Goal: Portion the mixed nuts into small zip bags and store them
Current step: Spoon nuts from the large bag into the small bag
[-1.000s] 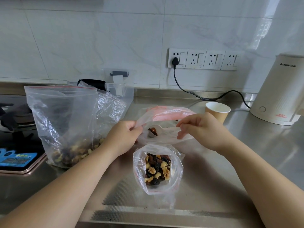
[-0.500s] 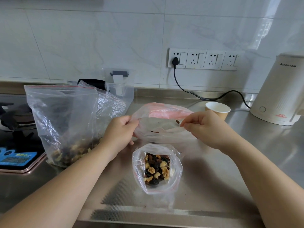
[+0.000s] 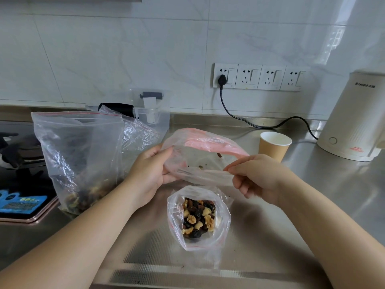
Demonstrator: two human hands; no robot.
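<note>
My left hand [image 3: 149, 174] and my right hand [image 3: 255, 176] each pinch a side of a small zip bag [image 3: 203, 157] with a pink seal strip, holding its mouth wide open above the counter; a few nut bits lie inside. Just below it stands another small zip bag [image 3: 198, 217], open at the top and filled with mixed nuts and dark dried fruit. At the left stands a large clear zip bag [image 3: 81, 155] with a red seal, upright, with mixed nuts at its bottom.
A brown paper cup [image 3: 274, 146] stands behind my right hand. A white kettle [image 3: 354, 119] sits at the far right, its cord running to the wall sockets [image 3: 257, 77]. A clear plastic container [image 3: 151, 109] stands at the back. A stove [image 3: 18, 163] is at the left.
Both hands have lifted the pink-sealed bag and pulled its mouth wider. The white spoon with nuts seen a second ago is out of sight.
</note>
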